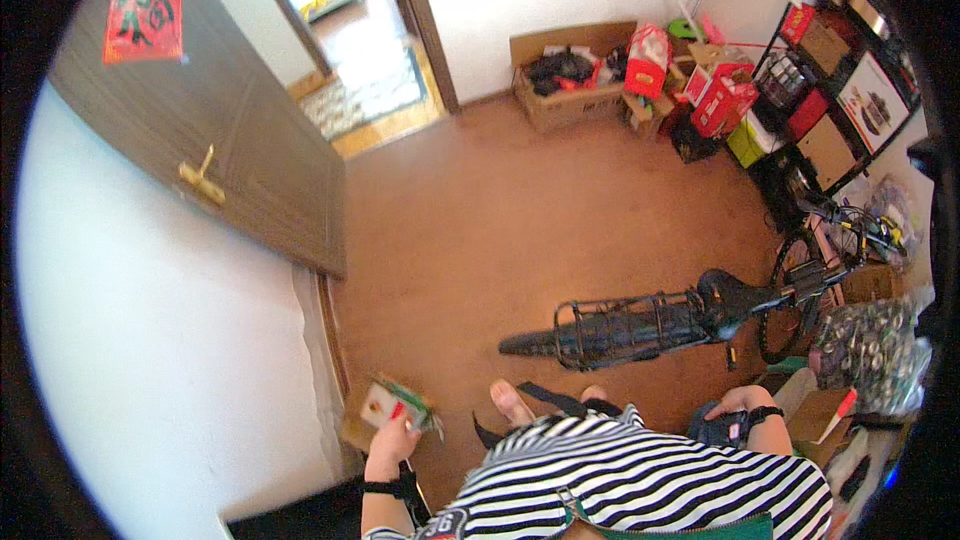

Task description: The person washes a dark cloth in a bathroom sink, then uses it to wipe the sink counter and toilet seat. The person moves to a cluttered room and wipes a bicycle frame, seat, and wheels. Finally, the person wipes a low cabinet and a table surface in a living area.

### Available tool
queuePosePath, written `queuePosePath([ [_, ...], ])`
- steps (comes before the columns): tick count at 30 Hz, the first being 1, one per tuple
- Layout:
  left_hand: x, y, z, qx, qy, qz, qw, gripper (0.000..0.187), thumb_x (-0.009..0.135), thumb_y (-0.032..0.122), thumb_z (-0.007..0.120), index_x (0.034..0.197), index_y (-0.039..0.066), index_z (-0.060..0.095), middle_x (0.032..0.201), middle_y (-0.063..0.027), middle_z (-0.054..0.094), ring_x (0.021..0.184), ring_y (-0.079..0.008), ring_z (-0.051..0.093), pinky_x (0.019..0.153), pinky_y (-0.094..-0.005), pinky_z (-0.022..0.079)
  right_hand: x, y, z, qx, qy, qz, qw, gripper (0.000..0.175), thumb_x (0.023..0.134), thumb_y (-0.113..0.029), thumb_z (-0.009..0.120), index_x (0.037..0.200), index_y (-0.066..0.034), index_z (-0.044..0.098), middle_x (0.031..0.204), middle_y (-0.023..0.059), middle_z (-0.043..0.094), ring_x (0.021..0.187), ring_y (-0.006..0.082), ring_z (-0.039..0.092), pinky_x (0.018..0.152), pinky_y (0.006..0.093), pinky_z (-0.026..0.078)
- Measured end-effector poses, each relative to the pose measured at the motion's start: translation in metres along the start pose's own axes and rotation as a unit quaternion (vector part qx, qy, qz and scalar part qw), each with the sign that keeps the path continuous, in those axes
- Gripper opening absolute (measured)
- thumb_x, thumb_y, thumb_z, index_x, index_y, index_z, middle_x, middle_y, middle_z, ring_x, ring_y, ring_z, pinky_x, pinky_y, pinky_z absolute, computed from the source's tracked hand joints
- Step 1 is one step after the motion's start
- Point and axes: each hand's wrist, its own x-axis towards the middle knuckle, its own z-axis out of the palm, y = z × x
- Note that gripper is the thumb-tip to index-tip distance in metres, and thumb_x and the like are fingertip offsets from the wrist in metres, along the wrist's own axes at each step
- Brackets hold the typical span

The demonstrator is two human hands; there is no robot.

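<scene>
My left hand [395, 439], low at the left near the wall, grips a flat white and green package [384, 406] with a red patch. The package is slightly blurred, and a brown cardboard surface shows beside it. On the right, my right hand [742, 403] holds a dark blue item [716, 427] that looks like fabric, with a small white label. Its lower part is hidden by the striped shirt [637, 472]. Both wrists wear dark bands. My bare feet [511, 401] show in front of the shirt.
A black bicycle [630, 330] with a rear rack stands across the floor ahead. Cardboard boxes [574, 109] and red packages line the far wall. A loaded shelf [832, 90] rises at the right. The brown door [247, 127] stands ajar at the left, beside a doorway.
</scene>
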Motion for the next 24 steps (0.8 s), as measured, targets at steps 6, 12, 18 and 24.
queuePosePath([
  [6,0.080,-0.036,-0.053,-0.023,0.078,-0.005,0.997,0.039,0.084,0.027,0.069,0.115,0.004,0.063,0.101,-0.0218,0.069,0.098,-0.0392,0.065,0.082,-0.0465,0.053,-0.068,-0.065,0.039,-0.034,0.030,0.045,0.998,0.081,0.070,-0.071,0.072,0.125,-0.0121,0.068,0.140,0.0115,0.056,0.121,0.0305,0.056,0.100,0.0463,0.046],
  [12,0.167,-0.166,0.012,-0.307,-0.081,-0.015,0.948,0.042,0.087,0.031,0.066,0.121,0.009,0.062,0.100,-0.0175,0.069,0.095,-0.0303,0.065,0.079,-0.0431,0.052,-0.066,-0.155,0.050,-0.013,0.048,-0.012,0.999,0.079,0.071,-0.070,0.072,0.125,-0.0118,0.068,0.139,0.0120,0.057,0.120,0.0309,0.057,0.100,0.0464,0.046],
  [18,0.292,-0.304,-0.070,-0.019,-0.053,0.092,0.994,0.024,0.090,0.016,0.062,0.110,0.003,0.067,0.103,-0.0166,0.071,0.092,-0.0289,0.067,0.077,-0.0436,0.054,-0.081,-0.290,0.042,0.042,0.121,-0.110,0.986,0.078,0.072,-0.068,0.071,0.124,-0.0116,0.068,0.138,0.0124,0.057,0.120,0.0312,0.057,0.100,0.0464,0.046],
  [24,0.367,-0.212,-0.275,-0.040,0.027,0.071,0.996,0.031,0.092,0.018,0.061,0.116,0.000,0.065,0.111,-0.0191,0.069,0.101,-0.0319,0.066,0.089,-0.0449,0.052,-0.148,-0.421,-0.006,0.114,0.295,-0.221,0.923,0.076,0.073,-0.067,0.071,0.124,-0.0113,0.068,0.137,0.0129,0.058,0.119,0.0316,0.057,0.100,0.0464,0.047],
])
